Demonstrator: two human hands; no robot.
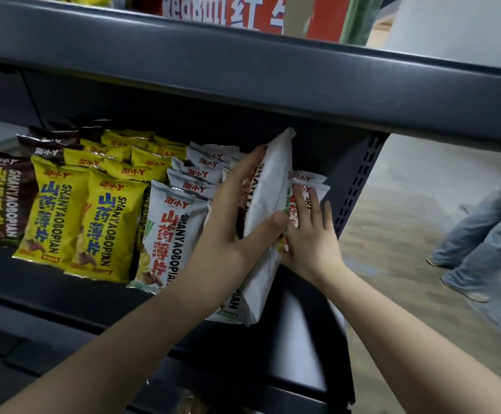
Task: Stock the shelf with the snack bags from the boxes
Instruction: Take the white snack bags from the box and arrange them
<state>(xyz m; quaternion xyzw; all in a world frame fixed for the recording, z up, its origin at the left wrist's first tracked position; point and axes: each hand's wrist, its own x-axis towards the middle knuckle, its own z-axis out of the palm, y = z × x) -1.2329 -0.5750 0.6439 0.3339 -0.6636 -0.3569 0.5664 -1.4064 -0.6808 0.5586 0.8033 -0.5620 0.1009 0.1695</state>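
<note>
A white snack bag (268, 186) stands edge-on at the right end of the dark shelf (49, 282), its bottom hanging over the front lip. My left hand (237, 222) grips it, fingers on its left face and thumb across its front edge. My right hand (309, 234) lies flat, fingers spread, against the white bags (309, 182) standing behind and to the right of it. To the left stand rows of white bags (171, 231), yellow bags (106, 225) and brown bags (5, 201).
The shelf board above (243, 73) overhangs low over the bags. A perforated side upright (360, 180) closes the shelf's right end. A person in jeans (482, 231) stands on the floor at the right. A red box (243, 13) sits on the upper shelf.
</note>
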